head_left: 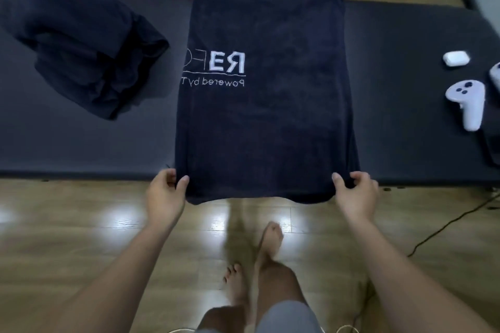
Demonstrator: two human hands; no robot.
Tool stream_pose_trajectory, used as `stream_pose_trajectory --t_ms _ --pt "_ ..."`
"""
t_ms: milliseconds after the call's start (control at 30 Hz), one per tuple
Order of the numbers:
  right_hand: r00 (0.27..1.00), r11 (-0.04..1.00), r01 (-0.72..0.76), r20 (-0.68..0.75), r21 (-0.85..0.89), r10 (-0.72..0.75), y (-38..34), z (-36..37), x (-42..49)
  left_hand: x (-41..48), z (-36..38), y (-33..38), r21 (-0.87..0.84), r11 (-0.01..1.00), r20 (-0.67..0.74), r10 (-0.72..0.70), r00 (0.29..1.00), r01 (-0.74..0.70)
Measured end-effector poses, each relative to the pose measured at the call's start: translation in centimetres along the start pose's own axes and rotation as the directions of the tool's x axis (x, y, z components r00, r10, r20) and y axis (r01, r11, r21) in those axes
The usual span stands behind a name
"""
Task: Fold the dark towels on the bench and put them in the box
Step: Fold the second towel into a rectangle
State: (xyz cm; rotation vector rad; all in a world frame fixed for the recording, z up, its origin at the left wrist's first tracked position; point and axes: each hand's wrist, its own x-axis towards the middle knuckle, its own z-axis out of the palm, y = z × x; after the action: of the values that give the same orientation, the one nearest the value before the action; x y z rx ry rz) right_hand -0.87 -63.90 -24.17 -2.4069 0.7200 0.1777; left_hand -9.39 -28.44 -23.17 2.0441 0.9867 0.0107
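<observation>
Here, a glossy wooden floor (81, 224) fills the near part of the room, and a long, dark padded counter (405, 143) runs from left to right across it.

A dark navy towel (265, 121) lies flat across the middle of the counter. It reaches from the far edge to the near edge, where its last strip hangs out past the front. White stitched lettering sits on the left half of the towel and reads backwards.

To the left, apart from the flat towel, a heap of dark towels (81, 43) lies crumpled on the counter.

A person stands at the near side with bare arms stretched forward and bare feet on the floor. The left hand (163, 197) holds the towel's near left corner, with the thumb on top and the fingers curled at the edge, pinching the cloth. The right hand (357, 194) holds the near right corner the same way, thumb on top and fingers wrapped round the edge.

A thin dark cable (446, 227) trails over the floor at the right.

Toward the right end of the counter, well apart from the towel, lies a white game controller (466, 102). Just beyond it sits a small, rounded white case (456, 58).
</observation>
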Motion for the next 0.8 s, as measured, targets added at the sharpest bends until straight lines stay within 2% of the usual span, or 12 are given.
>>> stream_pose_trajectory --t_ms 100,233,333,467,533,600,667,733,800 --pt "0.996 0.997 0.003 0.092 0.08 -0.011 0.4 -0.7 1.8 0.8 -0.7 -0.8 -0.12 0.992 0.086 -0.02 0.996 0.03" --pt "0.999 0.94 -0.03 -0.016 0.34 0.038 1.6 -1.8 1.6 1.7 -0.7 -1.7 -0.12 0.992 0.059 -0.036 0.998 0.043" --pt "0.993 0.882 -0.098 -0.017 0.46 0.119 3.1 0.0 0.4 0.3 0.6 -2.5 -0.15 0.989 0.065 -0.004 0.998 0.014" --pt "0.961 0.823 -0.265 0.205 0.502 0.184 4.8 2.5 0.4 -0.9 3.8 -3.1 -0.373 0.921 0.098 -0.078 0.992 0.109" --pt "0.937 0.758 -0.334 0.282 0.56 0.205 5.2 3.3 1.1 -1.0 5.5 -3.4 -0.441 0.88 0.083 -0.153 0.985 0.174" --pt "0.923 0.819 -0.326 0.347 0.472 0.167 5.3 3.5 1.2 -1.1 6.9 -3.7 -0.453 0.857 0.127 -0.211 0.969 0.246" --pt "0.885 0.936 -0.228 0.457 0.268 0.085 5.6 3.8 0.8 -0.7 7.9 -4.2 -0.426 0.844 0.254 -0.233 0.939 0.325" --pt "0.843 0.971 -0.182 0.534 0.158 0.072 6.0 3.8 0.0 0.7 8.0 -4.5 -0.407 0.818 0.323 -0.287 0.902 0.406" --pt "0.809 0.966 -0.23 0.575 0.12 0.121 7.6 3.5 -0.2 2.3 7.3 -5.1 -0.322 0.847 0.369 -0.3 0.88 0.424"
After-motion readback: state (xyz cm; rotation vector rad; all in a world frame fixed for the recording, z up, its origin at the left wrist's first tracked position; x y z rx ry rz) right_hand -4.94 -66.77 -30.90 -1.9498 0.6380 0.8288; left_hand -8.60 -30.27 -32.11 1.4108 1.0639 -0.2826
